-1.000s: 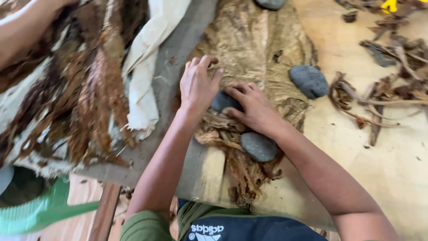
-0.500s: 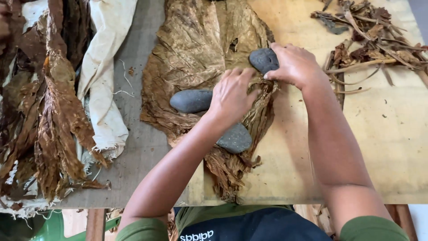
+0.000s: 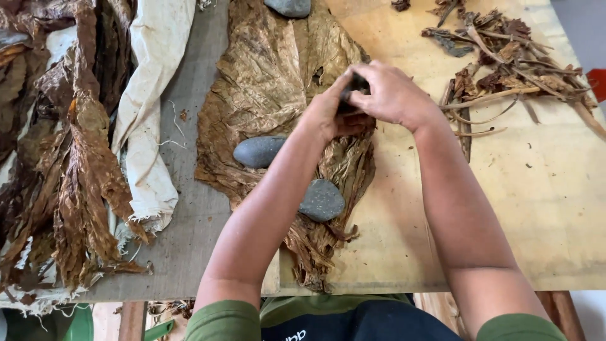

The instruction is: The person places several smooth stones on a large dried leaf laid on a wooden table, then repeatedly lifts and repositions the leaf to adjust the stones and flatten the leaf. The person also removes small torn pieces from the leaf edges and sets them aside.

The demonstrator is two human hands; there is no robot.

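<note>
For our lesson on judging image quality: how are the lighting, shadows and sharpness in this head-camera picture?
Head view: soft, even daylight with no glare; only faint shadows beside the grey stones; leaf veins on the spread leaves are sharp; left hand and right hand look slightly soft.

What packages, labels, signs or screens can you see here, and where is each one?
No packages, signs or screens are in view.
Shirt print: bottom edge between the forearms, small white lettering on dark fabric, partly cut off.
Red shape: right edge beyond the table, small and cropped; too little shows to tell whether it is a label.
</note>
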